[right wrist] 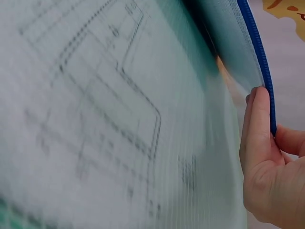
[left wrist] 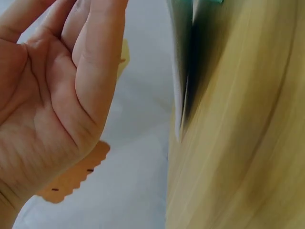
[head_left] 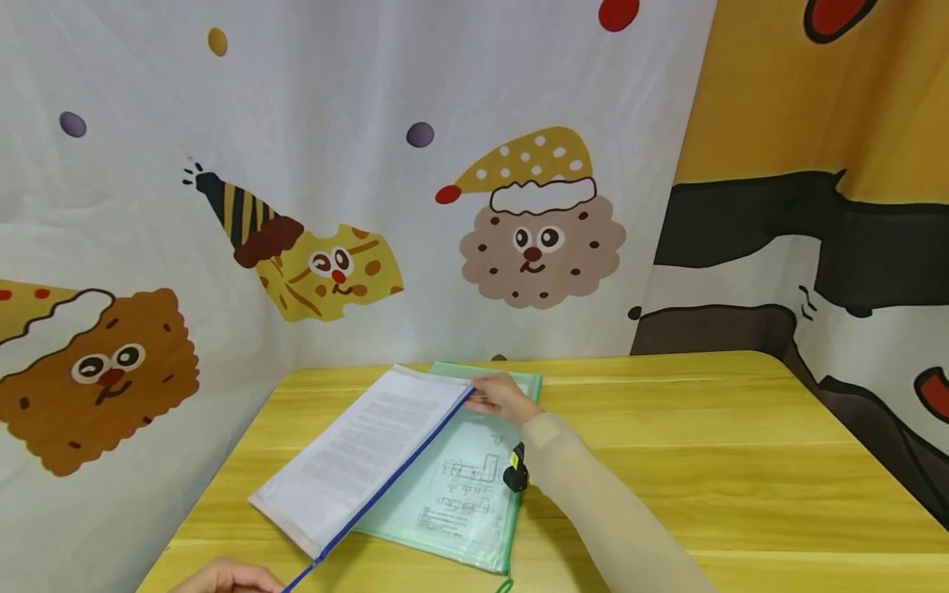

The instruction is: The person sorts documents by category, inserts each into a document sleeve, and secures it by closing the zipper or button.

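A clear document pouch with a blue zip edge, printed pages inside, is held tilted above the table. My right hand pinches its far right corner, thumb on one side and fingers on the other, as the right wrist view also shows. At the bottom edge of the head view, my left hand holds the taut blue zip strap at the pouch's near corner; its fingertips are partly cut off. Beneath lies a green zip document pouch with a printed diagram sheet inside.
The wooden table reaches right of the pouches. A green cord loop hangs off the green pouch's near corner. A white curtain with cartoon prints stands behind the table. A black device is on the right wrist.
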`<state>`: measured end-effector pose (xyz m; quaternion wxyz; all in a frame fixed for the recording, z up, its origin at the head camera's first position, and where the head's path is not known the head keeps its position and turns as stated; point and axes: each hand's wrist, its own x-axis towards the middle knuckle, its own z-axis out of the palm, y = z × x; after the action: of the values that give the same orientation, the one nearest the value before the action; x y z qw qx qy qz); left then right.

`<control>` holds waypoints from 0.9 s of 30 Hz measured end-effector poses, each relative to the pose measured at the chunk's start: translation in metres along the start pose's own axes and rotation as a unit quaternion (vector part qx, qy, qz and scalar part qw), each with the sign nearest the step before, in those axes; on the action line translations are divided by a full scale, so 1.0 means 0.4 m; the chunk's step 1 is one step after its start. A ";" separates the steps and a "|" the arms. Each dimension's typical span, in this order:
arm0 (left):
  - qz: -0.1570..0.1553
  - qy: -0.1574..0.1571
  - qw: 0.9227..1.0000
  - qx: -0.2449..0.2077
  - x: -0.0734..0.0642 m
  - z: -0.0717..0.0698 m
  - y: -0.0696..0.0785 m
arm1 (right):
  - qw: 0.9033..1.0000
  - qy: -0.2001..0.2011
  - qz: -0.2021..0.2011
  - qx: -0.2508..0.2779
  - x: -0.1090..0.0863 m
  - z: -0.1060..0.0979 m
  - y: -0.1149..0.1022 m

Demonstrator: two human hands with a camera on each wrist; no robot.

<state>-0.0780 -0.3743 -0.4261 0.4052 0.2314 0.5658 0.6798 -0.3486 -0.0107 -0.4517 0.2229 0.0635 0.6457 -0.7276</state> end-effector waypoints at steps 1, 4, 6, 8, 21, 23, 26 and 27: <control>-0.005 -0.004 1.000 0.000 -0.004 0.000 -0.001 | 1.000 -0.005 -0.001 0.005 0.000 0.004 0.001; 0.009 -0.021 1.000 0.010 -0.011 -0.003 -0.005 | 1.000 -0.009 -0.003 0.008 0.001 0.015 0.003; 0.005 -0.005 1.000 -0.002 -0.014 -0.006 -0.007 | 1.000 -0.006 -0.008 0.011 0.001 0.020 0.004; -0.005 0.037 0.999 -0.014 -0.013 -0.006 -0.007 | 1.000 -0.001 -0.012 0.015 0.001 0.024 0.004; -0.072 0.151 0.985 -0.033 -0.013 -0.007 -0.001 | 0.994 -0.036 -0.031 0.100 -0.006 0.065 0.010; -0.074 0.150 0.985 -0.030 -0.014 -0.010 -0.002 | 0.992 -0.060 -0.033 0.106 -0.009 0.074 0.012; -0.079 0.154 0.985 -0.023 -0.015 -0.013 -0.002 | 0.988 -0.096 -0.024 0.123 -0.015 0.090 0.016; -0.080 0.156 0.984 -0.020 -0.015 -0.014 -0.002 | 0.986 -0.106 -0.023 0.129 -0.016 0.095 0.018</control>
<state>-0.0785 -0.3826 -0.4275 0.3695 0.0686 0.6250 0.6842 -0.3324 -0.0464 -0.4499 0.2637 -0.0008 0.5206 -0.8121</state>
